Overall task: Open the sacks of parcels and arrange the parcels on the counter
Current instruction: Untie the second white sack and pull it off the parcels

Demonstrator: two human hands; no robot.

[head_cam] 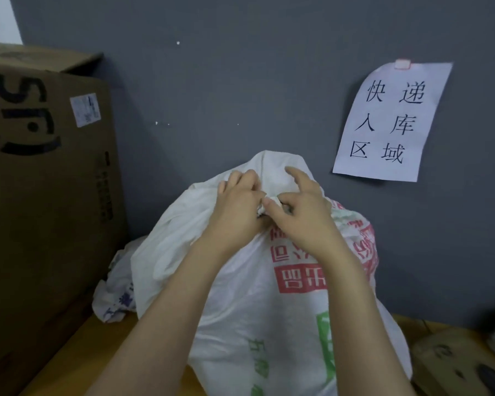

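Observation:
A full white woven sack [283, 310] with red and green print stands upright on the wooden counter [103, 344], against the grey wall. Its top is bunched into a knot [270, 202]. My left hand [237, 204] grips the gathered cloth just left of the knot, fingers curled. From the right, my right hand [300, 207] pinches the knot with thumb and fingertips while its index finger is lifted. The sack's contents are hidden.
A tall cardboard box [46, 195] stands at the left. A second crumpled white sack [115, 295] lies between that box and the standing sack. A paper sign [389, 121] hangs on the wall. Brown packages [457, 361] lie at the lower right.

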